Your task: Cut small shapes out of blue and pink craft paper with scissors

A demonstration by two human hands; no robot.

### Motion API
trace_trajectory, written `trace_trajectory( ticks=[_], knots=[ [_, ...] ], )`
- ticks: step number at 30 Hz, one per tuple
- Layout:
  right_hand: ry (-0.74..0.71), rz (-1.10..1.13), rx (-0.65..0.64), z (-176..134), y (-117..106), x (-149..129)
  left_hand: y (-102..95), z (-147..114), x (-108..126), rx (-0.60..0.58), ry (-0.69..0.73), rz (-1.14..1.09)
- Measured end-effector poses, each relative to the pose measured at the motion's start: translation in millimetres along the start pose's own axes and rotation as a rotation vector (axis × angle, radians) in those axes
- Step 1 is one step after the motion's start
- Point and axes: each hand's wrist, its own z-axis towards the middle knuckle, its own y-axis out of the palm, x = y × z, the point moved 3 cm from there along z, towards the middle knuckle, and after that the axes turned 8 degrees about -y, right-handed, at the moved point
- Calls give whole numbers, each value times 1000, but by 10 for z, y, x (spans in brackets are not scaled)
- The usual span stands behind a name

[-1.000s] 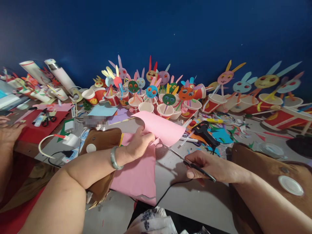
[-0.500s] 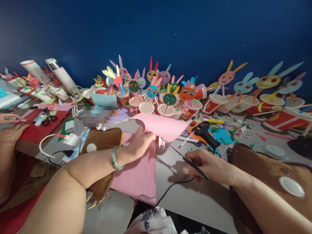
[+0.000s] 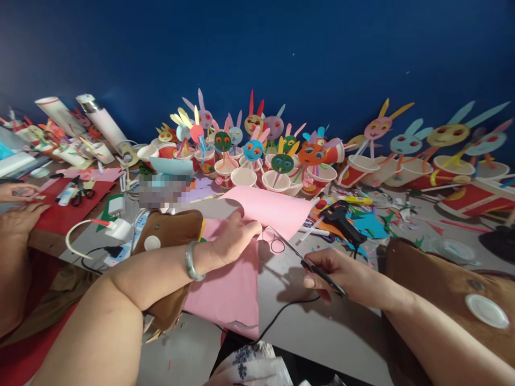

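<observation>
My left hand (image 3: 237,236), a bracelet on its wrist, pinches the lower edge of a curled pink paper sheet (image 3: 273,206). My right hand (image 3: 333,273) grips black-handled scissors (image 3: 298,256), seen nearly edge-on. Their blades reach up-left to the cut edge of the paper. Beside the blade tips is a small pink circle (image 3: 277,246) with a dark outline; whether it is still joined to the sheet I cannot tell. More pink paper (image 3: 225,289) lies flat below my left forearm.
Behind stand red-and-white paper cups (image 3: 243,178) with rabbit-faced paper figures. A black glue gun (image 3: 341,220) and paper scraps lie right, near a brown bag (image 3: 438,300). Left are another brown bag (image 3: 173,230), a power strip (image 3: 139,225) and another person's hand (image 3: 20,220).
The small pink piece at the blade tips, crumpled-looking earlier, now faces me as an outlined circle. The pink sheet and my left hand have shifted slightly right.
</observation>
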Motion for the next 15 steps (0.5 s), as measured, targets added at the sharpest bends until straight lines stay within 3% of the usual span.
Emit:
trace_trajectory(
  ticks=[7, 15],
  knots=[
    [24, 93, 15, 9, 29, -3, -8, -16, 16, -28, -26, -2],
    [40, 25, 75, 20, -9, 64, 17, -13, -22, -53, -34, 22]
  ],
)
